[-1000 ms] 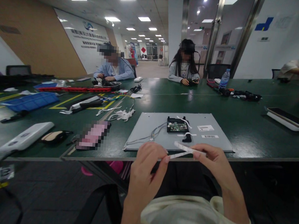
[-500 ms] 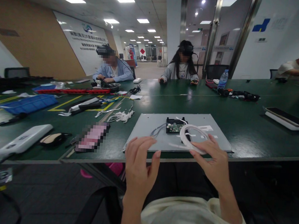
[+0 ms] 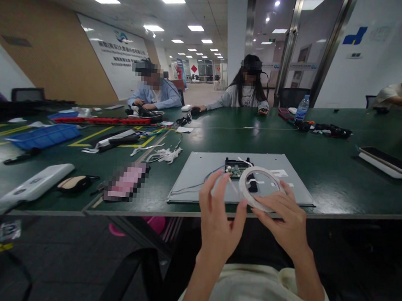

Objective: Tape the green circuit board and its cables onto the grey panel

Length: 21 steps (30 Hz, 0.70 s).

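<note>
My right hand (image 3: 282,216) holds a white roll of tape (image 3: 261,187) upright by its lower rim, just above the near edge of the table. My left hand (image 3: 221,216) is raised beside the roll, and its fingertips pinch a thin strip (image 3: 233,185) that leads off the roll. Behind both hands a grey metal panel (image 3: 199,168) lies flat on the green table (image 3: 340,174). A small circuit board (image 3: 236,170) with grey wires (image 3: 198,184) sits on the panel.
A white device (image 3: 35,184), a dark mouse-like object (image 3: 73,183) and a blurred pink item (image 3: 126,181) lie at left. Farther back are a blue tray (image 3: 43,136), white tape scraps (image 3: 164,155) and a red bar (image 3: 100,120). Three people sit across; a flat device (image 3: 386,160) lies right.
The tape roll has turned from edge-on to face-on in my right hand. My left hand let go of it, dropped, then rose again to the roll's left side.
</note>
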Each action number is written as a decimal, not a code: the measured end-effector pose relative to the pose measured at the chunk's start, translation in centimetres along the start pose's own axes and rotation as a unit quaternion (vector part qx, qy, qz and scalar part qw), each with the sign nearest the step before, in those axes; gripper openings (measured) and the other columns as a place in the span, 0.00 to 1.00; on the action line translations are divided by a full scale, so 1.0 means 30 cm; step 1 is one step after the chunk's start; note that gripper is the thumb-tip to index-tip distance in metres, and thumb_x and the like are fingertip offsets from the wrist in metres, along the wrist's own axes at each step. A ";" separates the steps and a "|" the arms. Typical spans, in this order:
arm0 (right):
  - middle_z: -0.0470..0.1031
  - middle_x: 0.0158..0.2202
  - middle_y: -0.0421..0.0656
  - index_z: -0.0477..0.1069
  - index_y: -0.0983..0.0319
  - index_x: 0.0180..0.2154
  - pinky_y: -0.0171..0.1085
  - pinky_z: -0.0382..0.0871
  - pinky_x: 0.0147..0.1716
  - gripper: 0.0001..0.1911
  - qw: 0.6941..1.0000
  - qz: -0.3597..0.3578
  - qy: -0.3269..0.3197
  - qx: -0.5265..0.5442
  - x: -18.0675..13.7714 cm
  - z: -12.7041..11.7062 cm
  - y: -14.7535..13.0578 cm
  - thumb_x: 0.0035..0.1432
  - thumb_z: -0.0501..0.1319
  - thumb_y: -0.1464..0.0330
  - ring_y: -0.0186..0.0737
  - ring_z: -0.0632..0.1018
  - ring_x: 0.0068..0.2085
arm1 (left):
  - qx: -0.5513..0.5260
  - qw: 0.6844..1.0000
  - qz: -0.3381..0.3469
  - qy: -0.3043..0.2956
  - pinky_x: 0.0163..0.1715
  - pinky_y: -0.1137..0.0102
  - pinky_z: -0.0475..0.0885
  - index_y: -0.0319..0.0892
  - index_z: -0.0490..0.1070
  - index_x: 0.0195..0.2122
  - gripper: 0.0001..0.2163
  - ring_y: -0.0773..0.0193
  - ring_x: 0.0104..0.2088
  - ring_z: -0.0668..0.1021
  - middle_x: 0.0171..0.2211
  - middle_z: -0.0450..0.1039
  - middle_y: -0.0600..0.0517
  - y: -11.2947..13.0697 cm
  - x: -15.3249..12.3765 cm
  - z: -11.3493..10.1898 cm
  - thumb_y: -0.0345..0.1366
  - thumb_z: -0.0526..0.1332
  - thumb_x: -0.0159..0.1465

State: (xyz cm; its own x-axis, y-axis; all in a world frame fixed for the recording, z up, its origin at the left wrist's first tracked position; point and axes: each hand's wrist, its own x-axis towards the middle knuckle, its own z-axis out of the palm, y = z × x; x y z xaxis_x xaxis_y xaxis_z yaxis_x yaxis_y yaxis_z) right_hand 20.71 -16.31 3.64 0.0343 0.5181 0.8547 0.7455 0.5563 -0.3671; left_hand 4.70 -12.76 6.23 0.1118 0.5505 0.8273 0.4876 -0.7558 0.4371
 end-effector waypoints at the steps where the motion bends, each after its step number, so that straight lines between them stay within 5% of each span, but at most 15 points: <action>1: 0.79 0.32 0.38 0.76 0.57 0.40 0.53 0.55 0.59 0.10 1.000 0.014 0.000 0.015 -0.002 0.001 0.001 0.54 0.64 0.71 0.35 0.77 0.31 | -0.061 0.996 -0.061 0.024 0.54 0.58 0.64 0.45 0.57 0.59 0.24 0.54 0.58 0.65 0.58 0.60 0.41 -0.016 0.000 0.011 0.40 0.59 0.62; 3: 0.79 0.33 0.39 0.76 0.58 0.40 0.52 0.56 0.59 0.09 0.997 0.056 0.005 0.045 -0.007 0.008 0.001 0.54 0.64 0.70 0.36 0.78 0.33 | -0.221 0.957 -0.186 0.019 0.51 0.59 0.67 0.46 0.58 0.58 0.23 0.55 0.55 0.69 0.57 0.62 0.42 -0.045 0.003 0.023 0.45 0.56 0.63; 5: 0.79 0.34 0.39 0.76 0.58 0.39 0.51 0.57 0.59 0.09 0.992 0.104 0.006 0.072 -0.011 0.018 -0.001 0.54 0.64 0.69 0.38 0.78 0.35 | -0.376 0.883 -0.277 -0.047 0.48 0.61 0.69 0.44 0.63 0.54 0.21 0.55 0.52 0.72 0.53 0.67 0.43 -0.060 0.006 0.027 0.49 0.53 0.64; 8: 0.80 0.37 0.41 0.77 0.58 0.38 0.50 0.59 0.58 0.08 0.979 0.171 0.005 0.111 -0.017 0.039 -0.006 0.54 0.63 0.67 0.42 0.79 0.40 | -0.492 0.803 -0.316 -0.120 0.50 0.62 0.68 0.42 0.69 0.50 0.20 0.54 0.53 0.72 0.52 0.69 0.43 -0.046 0.003 0.032 0.47 0.59 0.61; 13: 0.79 0.39 0.42 0.78 0.58 0.37 0.49 0.62 0.56 0.08 0.956 0.239 0.003 0.168 -0.034 0.066 0.007 0.54 0.64 0.65 0.46 0.78 0.45 | -0.503 0.790 -0.342 -0.077 0.56 0.62 0.62 0.44 0.70 0.52 0.21 0.55 0.56 0.69 0.55 0.68 0.46 -0.005 -0.015 0.062 0.37 0.65 0.56; 21: 0.79 0.39 0.42 0.78 0.58 0.37 0.48 0.60 0.56 0.09 0.939 0.278 -0.005 0.202 -0.040 0.081 0.012 0.54 0.64 0.63 0.46 0.76 0.47 | -0.473 0.800 -0.368 0.024 0.58 0.61 0.60 0.44 0.74 0.48 0.19 0.54 0.58 0.68 0.55 0.68 0.47 -0.019 -0.020 0.072 0.37 0.67 0.54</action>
State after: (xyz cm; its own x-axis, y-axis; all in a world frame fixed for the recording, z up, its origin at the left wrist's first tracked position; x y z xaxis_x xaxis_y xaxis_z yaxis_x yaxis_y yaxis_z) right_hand 19.32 -15.15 1.57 0.3362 0.8064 0.4866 0.3001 0.3980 -0.8669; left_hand 6.22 -11.88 4.72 0.0505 0.9730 0.2252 -0.4705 -0.1757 0.8648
